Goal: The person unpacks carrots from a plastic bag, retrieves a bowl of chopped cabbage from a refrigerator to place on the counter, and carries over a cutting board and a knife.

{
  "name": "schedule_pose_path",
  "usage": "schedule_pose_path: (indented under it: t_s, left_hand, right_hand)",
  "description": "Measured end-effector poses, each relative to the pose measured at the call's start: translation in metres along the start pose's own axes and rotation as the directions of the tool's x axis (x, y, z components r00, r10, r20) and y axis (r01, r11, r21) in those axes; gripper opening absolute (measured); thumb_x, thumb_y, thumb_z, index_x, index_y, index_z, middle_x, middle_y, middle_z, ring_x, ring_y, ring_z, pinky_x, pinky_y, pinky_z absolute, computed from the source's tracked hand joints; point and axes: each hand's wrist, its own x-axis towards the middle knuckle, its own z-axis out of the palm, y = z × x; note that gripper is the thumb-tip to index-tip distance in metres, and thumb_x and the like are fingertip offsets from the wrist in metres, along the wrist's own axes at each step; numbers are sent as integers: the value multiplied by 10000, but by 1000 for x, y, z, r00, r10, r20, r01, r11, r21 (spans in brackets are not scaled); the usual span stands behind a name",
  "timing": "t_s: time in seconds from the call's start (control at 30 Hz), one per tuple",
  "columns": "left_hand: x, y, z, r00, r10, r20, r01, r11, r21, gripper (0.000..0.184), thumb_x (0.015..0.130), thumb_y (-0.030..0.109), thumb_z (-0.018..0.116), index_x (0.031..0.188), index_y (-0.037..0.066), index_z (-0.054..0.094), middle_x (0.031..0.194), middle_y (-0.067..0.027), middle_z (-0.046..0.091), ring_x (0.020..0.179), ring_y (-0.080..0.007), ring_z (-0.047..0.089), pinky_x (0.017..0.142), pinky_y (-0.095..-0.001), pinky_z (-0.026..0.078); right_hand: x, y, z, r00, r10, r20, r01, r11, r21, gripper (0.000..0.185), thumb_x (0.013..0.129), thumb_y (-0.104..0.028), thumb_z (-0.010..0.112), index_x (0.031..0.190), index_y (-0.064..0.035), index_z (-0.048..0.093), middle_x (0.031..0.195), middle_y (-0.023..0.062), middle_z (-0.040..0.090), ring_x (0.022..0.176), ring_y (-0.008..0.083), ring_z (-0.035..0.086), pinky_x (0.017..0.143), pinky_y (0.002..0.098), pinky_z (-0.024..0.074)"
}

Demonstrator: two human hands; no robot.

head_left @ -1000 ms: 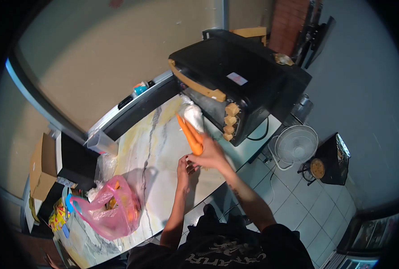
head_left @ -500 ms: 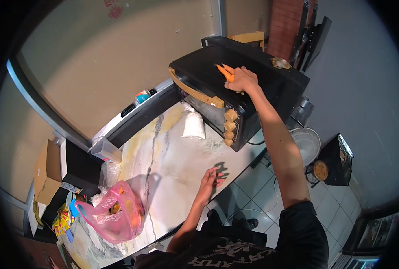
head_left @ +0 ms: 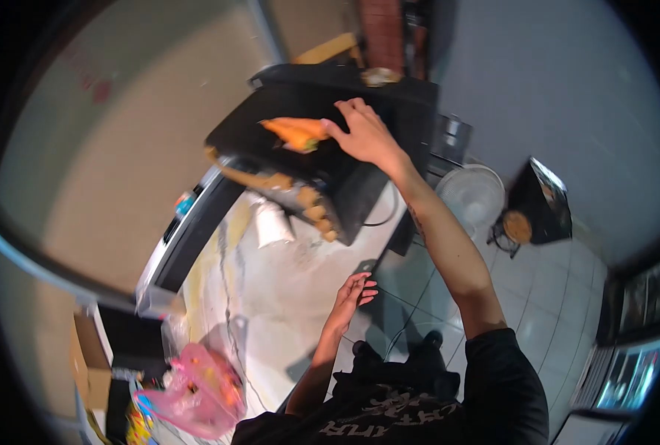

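Note:
Orange carrots (head_left: 294, 133), slightly blurred, lie on the flat black top of a toaster oven (head_left: 367, 174). My right hand (head_left: 365, 133) is just right of them, fingers spread over the oven top and the thumb near one carrot's end; whether it touches cannot be made out. Nothing shows in its grasp. My left hand (head_left: 350, 300) hovers at the marble counter's (head_left: 270, 297) right edge, palm partly up, with loosely bent fingers apart and holding nothing.
A white-filled plastic bag (head_left: 273, 225) sits before the oven's front. At the counter's lower left are a pink plastic bag (head_left: 204, 393) and a cardboard box (head_left: 91, 363). A fan (head_left: 469, 199) and a black stand (head_left: 543, 204) are right of the oven.
My right hand has let go of the carrots, which now lie on the oven top, and its fingers have opened. The whole view has swung, shifting the oven and counter leftward.

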Motion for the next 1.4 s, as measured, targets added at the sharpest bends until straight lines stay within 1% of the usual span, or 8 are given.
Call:
schedule_pose_path:
  t_s: [0.2, 0.3, 0.37, 0.53, 0.73, 0.97, 1.23, 1.4]
  left_hand:
    - [66, -32, 117, 935, -140, 325, 113, 989, 99, 376, 994, 348, 444, 1252, 81, 501, 1118, -99, 599, 1007, -188, 600, 884, -299, 468]
    - [99, -65, 207, 850, -195, 490, 172, 981, 91, 383, 984, 357, 460, 1250, 85, 505, 1106, -98, 609, 1002, -197, 603, 881, -306, 468]
    - [122, -97, 267, 816, -297, 496, 258, 955, 147, 376, 973, 358, 479, 1231, 87, 515, 1092, -96, 618, 987, -200, 607, 868, -311, 470]
    - [155, -155, 456, 592, -509, 624, 311, 859, 406, 332, 965, 323, 494, 1195, 86, 527, 1095, -97, 614, 970, -185, 610, 841, -311, 478]
    - [134, -174, 654, 285, -489, 825, 136, 872, 470, 320, 961, 300, 511, 1197, 83, 518, 1067, -105, 613, 943, -180, 618, 818, -303, 490]
    - [123, -246, 797, 60, -598, 799, 224, 788, 573, 219, 959, 272, 539, 1034, 68, 564, 999, -69, 631, 883, -145, 626, 764, -273, 508]
    - [143, -307, 1014, -249, -718, 650, 36, 664, 747, 222, 947, 286, 550, 956, 68, 593, 910, -42, 649, 841, -119, 628, 741, -255, 503]
    - [162, -303, 1162, -140, -670, 729, 22, 734, 679, 222, 954, 273, 535, 1009, 61, 570, 920, -51, 632, 844, -132, 616, 761, -258, 499]
  right_hand:
    - [-160, 104, -116, 973, 232, 21, -225, 913, 341, 329, 870, -254, 632, 1068, -1, 564, 1008, 193, 577, 908, 339, 601, 802, 386, 482]
    - [-301, 185, -141, 908, 419, 24, -344, 711, 613, 89, 896, -102, 582, 935, -22, 577, 786, -29, 563, 723, 53, 482, 629, 244, 430]
    - [-388, 215, -195, 725, 654, 215, -662, 577, 478, 91, 883, -88, 573, 927, -12, 595, 780, 2, 597, 723, 82, 535, 673, 251, 468]
    - [-553, 238, -325, 361, 928, -94, -870, 371, 323, 172, 873, -106, 586, 982, 20, 631, 840, 77, 662, 753, 134, 620, 690, 272, 496]
    - [-652, 242, -437, -113, 905, -410, -715, 212, 666, 181, 918, -116, 546, 985, 33, 624, 832, 77, 652, 761, 135, 621, 719, 273, 518]
    - [-702, 296, -506, -345, 759, -553, -532, 327, 781, 217, 961, -106, 469, 888, 35, 617, 770, 60, 635, 711, 116, 594, 677, 270, 504]
    - [-761, 414, -640, -487, 664, -567, -431, 381, 818, 106, 866, 27, 480, 925, 46, 566, 864, 102, 612, 764, 155, 606, 688, 286, 513]
    - [-784, 482, -733, -423, 601, -678, -471, 493, 732, 164, 792, 112, 435, 741, -3, 540, 759, 102, 615, 698, 170, 608, 643, 307, 519]
